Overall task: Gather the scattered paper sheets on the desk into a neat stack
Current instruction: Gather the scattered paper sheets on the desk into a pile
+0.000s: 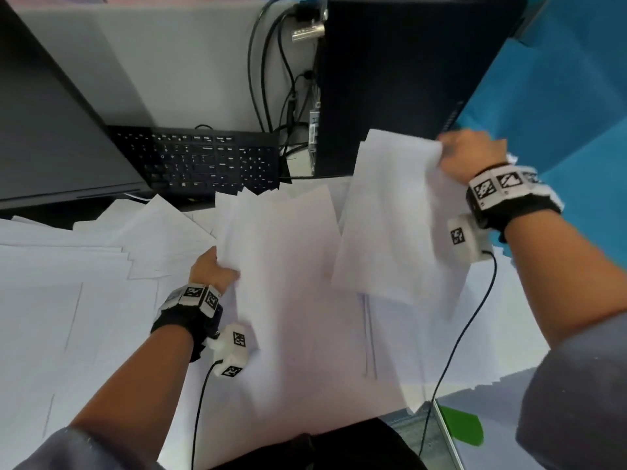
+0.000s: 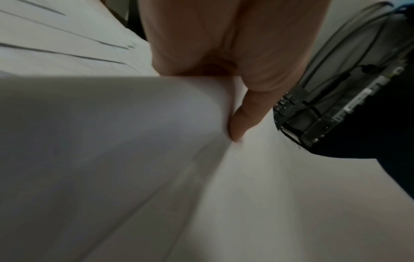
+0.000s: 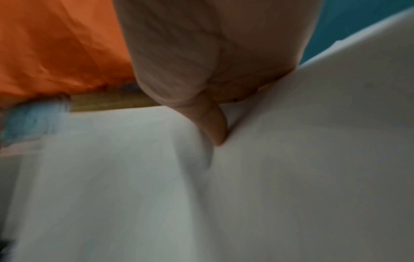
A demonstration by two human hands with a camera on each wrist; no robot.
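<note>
White paper sheets [image 1: 68, 300] lie scattered over the whole desk. My left hand [image 1: 213, 269] grips the left edge of a bundle of sheets [image 1: 288, 266] lifted at the middle. In the left wrist view the thumb [image 2: 241, 120] presses on that paper [image 2: 112, 159]. My right hand [image 1: 464, 157] is raised at the right and pinches the top corner of another bundle of sheets [image 1: 390, 215], which hangs down from it. The right wrist view shows the thumb [image 3: 215, 124] pinned on the white paper [image 3: 291, 159].
A black keyboard [image 1: 203, 161] lies at the back, with a dark monitor [image 1: 44, 113] at the left and a black computer tower [image 1: 400, 69] with cables [image 1: 271, 79] at the right. A blue partition [image 1: 559, 96] stands beyond. The desk's front edge [image 1: 448, 432] is near my body.
</note>
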